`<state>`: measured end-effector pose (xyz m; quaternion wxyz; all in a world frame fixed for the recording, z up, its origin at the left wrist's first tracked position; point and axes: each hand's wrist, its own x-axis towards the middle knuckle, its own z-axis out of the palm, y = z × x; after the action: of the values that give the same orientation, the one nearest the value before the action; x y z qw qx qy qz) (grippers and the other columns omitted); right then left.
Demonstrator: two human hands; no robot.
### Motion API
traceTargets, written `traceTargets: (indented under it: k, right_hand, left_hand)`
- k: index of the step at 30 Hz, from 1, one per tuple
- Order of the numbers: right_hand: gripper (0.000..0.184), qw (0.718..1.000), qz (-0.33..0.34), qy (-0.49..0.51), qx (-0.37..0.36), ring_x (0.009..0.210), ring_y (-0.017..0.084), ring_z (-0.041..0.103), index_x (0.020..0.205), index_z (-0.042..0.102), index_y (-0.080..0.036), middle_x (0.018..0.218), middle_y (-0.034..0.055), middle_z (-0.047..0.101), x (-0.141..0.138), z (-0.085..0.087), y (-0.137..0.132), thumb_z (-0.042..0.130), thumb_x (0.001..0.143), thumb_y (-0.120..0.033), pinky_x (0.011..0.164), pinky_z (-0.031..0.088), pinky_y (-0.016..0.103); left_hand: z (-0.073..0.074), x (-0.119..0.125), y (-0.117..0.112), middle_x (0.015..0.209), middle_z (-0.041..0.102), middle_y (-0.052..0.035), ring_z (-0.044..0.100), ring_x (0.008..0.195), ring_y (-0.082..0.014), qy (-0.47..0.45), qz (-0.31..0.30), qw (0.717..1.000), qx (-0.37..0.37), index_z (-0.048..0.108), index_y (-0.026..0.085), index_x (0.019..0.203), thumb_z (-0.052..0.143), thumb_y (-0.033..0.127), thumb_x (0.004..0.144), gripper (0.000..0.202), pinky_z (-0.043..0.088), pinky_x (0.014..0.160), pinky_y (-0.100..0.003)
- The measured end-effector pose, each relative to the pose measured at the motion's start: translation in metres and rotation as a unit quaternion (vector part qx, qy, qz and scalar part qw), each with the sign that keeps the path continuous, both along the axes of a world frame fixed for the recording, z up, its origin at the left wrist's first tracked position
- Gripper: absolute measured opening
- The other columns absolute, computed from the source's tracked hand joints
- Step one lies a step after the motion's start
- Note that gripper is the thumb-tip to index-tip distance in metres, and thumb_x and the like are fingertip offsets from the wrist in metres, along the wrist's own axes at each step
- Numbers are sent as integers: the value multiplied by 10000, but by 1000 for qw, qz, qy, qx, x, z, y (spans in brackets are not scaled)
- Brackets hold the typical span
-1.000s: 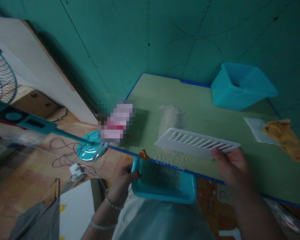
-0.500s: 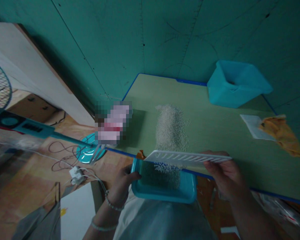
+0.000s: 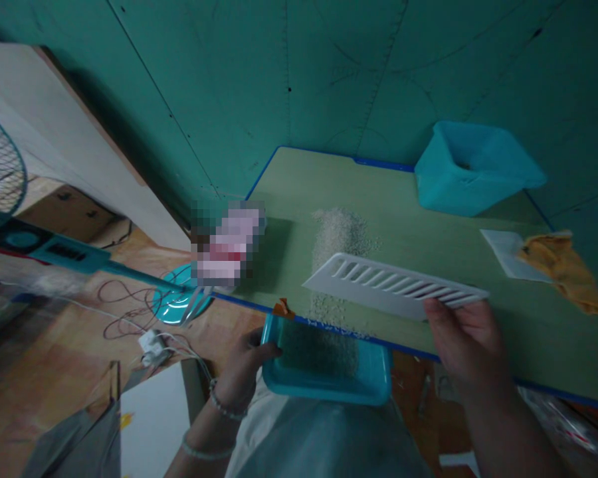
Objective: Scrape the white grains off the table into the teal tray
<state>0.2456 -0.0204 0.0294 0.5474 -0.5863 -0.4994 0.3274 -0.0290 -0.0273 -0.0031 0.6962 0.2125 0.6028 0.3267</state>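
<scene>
One green wall point(image 3: 229, 99) stands behind everything, with one blue-edged table point(image 3: 403, 212) in front of it. My two forearms come in low: the left rises from the lower left, slanting toward the middle, and the right reaches from the lower right over the table's near edge. One fan point(image 3: 70, 255) is on my left. One blue bin point(image 3: 458, 189) sits at the table's far right; one pink thing point(image 3: 229, 249), blurred out, is at its left edge.

My left hand point(image 3: 246, 358) clasps the left end of one blue tray point(image 3: 329, 392), thumb over the rim; the tray is just below the table's near edge, above my lap. My right hand point(image 3: 471, 338) grasps the right end of one white strip point(image 3: 386, 302), thumb on the near face, which runs leftward from my fingertips, slots uppermost. Whether its lower edge touches the table I cannot tell.

Right of the strip lies one yellow cloth point(image 3: 565, 269), beside one white sheet point(image 3: 508, 252). Two bracelets point(image 3: 226, 408) ring my left arm. One brown scrap point(image 3: 284, 309) is at the near edge.

The grains point(image 3: 336, 232), too many to count, make one pile beyond the strip, scatter thinly on my side, and lie in the tray, right of my left thumb.
</scene>
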Motion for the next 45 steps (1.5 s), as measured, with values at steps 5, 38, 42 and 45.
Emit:
traceTargets:
  k: [5,38,42,45]
  right_hand:
    - [98,1000,14,-10,4,755,179,660,775,616,-280,765,-11,707,-5,3,5,616,779,-378,691,506,286]
    - [142,998,57,27,-31,751,171,664,759,609,-265,773,-12,711,-16,3,5,614,774,-406,675,520,274]
    - [138,996,79,23,-28,747,175,664,750,596,-263,768,-12,706,-20,7,6,610,777,-397,674,525,285]
    - [145,995,94,11,-31,733,184,668,786,610,-256,760,-3,709,-19,9,5,602,781,-401,658,529,292]
  left_hand:
    - [-1,-1,1,591,694,-8,596,583,-176,6,-3,1000,4,711,157,671,622,143,463,227,461,632,-284]
    - [-1,-1,0,576,680,-25,583,589,-187,21,-8,1000,0,688,141,646,617,151,451,208,457,590,-290]
    - [2,0,1,600,689,-30,598,605,-195,15,-13,1000,13,689,144,652,617,154,463,202,461,611,-299]
    - [3,0,1,586,686,-30,595,586,-192,13,-12,1000,15,689,140,640,619,156,455,198,458,604,-297]
